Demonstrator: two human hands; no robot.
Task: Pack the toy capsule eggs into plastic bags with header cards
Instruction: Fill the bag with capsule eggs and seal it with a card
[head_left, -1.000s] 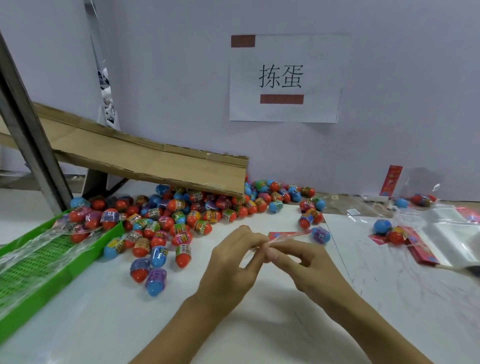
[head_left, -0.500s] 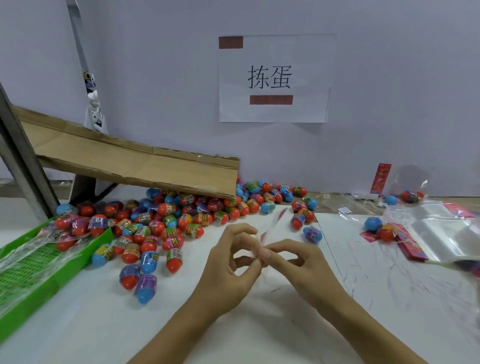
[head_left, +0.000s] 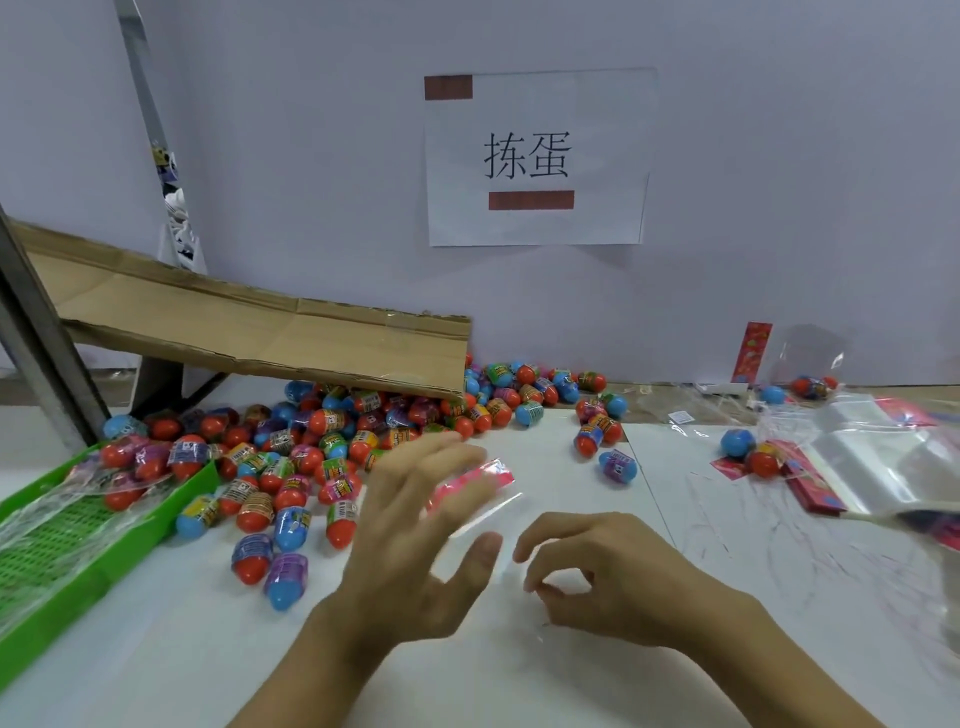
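Both hands sit low over the white tabletop (head_left: 571, 675), close side by side but not touching. The left hand (head_left: 415, 540) is blurred, its fingers spread out straight, and it grips nothing. The right hand (head_left: 597, 577) has curled fingers; it may be pinching the near edge of a thin clear plastic bag (head_left: 483, 506), but the blur hides that — nobody could tell for sure.

The bag, with a pink header card (head_left: 475, 480) at its far end, lies at 12 o'clock from the hands, just beyond the fingertips. It looks very light, floppy and slippery, so the stiff card end is likely the best place to hold it.

The toy capsule eggs (head_left: 332, 447) lie in a big heap at 10 o'clock, under a sloping cardboard sheet (head_left: 270, 338). They look hard, smooth and light and will probably roll — best grabbed round the middle. More empty bags (head_left: 883, 457) lie at 2 o'clock, and a green tray (head_left: 67, 577) at 9 o'clock.
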